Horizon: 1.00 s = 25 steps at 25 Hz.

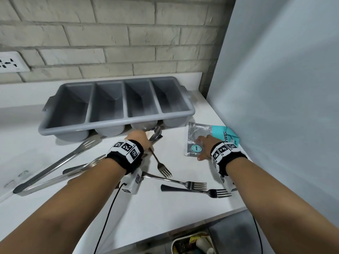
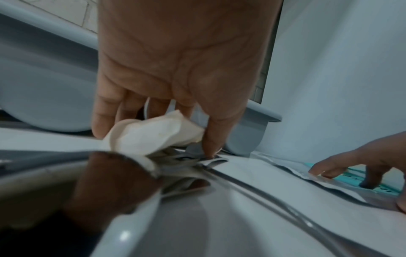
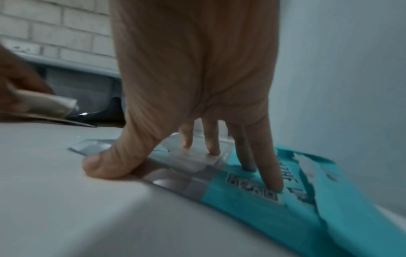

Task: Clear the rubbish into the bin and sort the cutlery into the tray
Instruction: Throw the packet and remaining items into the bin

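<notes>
Head view, stock on the counter, all placed from the grey tray point(image 1: 117, 105):

- Tray: four compartments, nothing visible in any of them; it stands against the brick wall.
- Crumpled tissue point(image 2: 151, 135): just in front of the tray, lying among the spoons point(image 1: 156, 133). Your left hand point(image 1: 139, 138) pinches it between curled fingers and thumb.
- Silver wrapper point(image 1: 197, 133) and teal packet point(image 1: 227, 135): in front of the tray's right end. Your right hand point(image 1: 203, 145) lies spread over both, fingertips pressing down, thumb at the wrapper's near edge; nothing gripped yet.
- Forks point(image 1: 194, 187) and tongs point(image 1: 60, 162): further in front of the tray, untouched.
- Bin point(image 1: 192, 244): below the counter edge, well away from the tray.

Step in hand, by my reading: rubbish first. Next you need to close the right fingers to gather both wrappers, lift the tissue clear of the spoons, then carry everything down to the bin.
</notes>
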Available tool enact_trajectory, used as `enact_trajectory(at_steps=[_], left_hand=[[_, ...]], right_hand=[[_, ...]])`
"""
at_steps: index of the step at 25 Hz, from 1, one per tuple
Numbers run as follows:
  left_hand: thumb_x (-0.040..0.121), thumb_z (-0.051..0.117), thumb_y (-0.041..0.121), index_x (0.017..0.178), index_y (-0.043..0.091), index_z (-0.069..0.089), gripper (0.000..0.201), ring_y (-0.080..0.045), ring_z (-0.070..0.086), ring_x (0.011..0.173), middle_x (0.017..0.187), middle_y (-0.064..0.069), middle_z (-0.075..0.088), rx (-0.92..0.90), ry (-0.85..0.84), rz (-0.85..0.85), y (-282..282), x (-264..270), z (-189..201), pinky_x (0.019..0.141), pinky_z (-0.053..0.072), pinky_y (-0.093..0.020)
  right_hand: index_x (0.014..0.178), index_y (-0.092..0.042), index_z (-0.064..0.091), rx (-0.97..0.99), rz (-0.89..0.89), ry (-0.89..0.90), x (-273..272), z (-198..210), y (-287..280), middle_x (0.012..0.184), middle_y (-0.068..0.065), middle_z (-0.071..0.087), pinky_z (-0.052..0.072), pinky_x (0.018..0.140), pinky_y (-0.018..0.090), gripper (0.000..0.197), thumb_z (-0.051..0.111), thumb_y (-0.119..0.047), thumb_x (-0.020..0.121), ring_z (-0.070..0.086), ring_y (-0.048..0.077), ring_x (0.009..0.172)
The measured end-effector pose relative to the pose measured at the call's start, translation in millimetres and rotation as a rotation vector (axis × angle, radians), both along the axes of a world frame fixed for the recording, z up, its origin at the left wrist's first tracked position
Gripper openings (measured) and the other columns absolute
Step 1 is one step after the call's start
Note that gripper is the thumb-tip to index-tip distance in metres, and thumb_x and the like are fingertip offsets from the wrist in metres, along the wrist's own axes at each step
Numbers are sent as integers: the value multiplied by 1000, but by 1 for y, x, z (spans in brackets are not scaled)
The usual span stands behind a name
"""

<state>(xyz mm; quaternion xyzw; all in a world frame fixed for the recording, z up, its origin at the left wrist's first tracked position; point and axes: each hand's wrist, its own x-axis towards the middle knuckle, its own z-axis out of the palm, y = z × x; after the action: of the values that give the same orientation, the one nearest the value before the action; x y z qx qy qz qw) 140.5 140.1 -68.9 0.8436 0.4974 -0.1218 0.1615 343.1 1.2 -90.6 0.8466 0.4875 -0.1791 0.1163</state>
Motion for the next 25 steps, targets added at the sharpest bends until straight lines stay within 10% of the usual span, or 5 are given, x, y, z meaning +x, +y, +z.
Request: enact_trajectory(at_steps=[5, 10, 19, 25], left_hand=[[91, 39, 13, 113, 7, 61, 32, -31, 64, 104, 112, -12, 67, 110, -54, 51, -6, -4, 5, 88, 52, -38], [87, 40, 9, 119, 17, 61, 38, -31, 59, 111, 118, -10, 64, 169, -106, 88, -32, -11, 32, 95, 48, -44], [90, 46, 10, 120, 10, 60, 33, -33, 60, 105, 113, -17, 66, -117, -908, 152, -129, 4, 89, 85, 47, -35], [88, 52, 14, 110, 9, 63, 25, -23, 54, 87, 95, -8, 60, -350, -1100, 211, -225, 17, 72, 76, 43, -34]], right_hand=[[121, -14, 55, 119, -11, -26, -1, 1, -1, 121, 12, 62, 47, 94, 34, 33, 54, -12, 88, 59, 30, 110], [115, -13, 60, 240, -50, 25, 1, 17, -13, 123, 13, 61, 45, 94, 32, 30, 41, -8, 93, 59, 30, 110], [119, -20, 58, 826, -153, -19, -20, 86, -114, 108, 17, 69, 51, 79, 40, 40, 40, -1, 88, 63, 38, 98], [114, -6, 63, 1235, -122, -50, -40, 65, -218, 84, 22, 72, 50, 64, 35, 36, 45, 4, 84, 67, 38, 73]])
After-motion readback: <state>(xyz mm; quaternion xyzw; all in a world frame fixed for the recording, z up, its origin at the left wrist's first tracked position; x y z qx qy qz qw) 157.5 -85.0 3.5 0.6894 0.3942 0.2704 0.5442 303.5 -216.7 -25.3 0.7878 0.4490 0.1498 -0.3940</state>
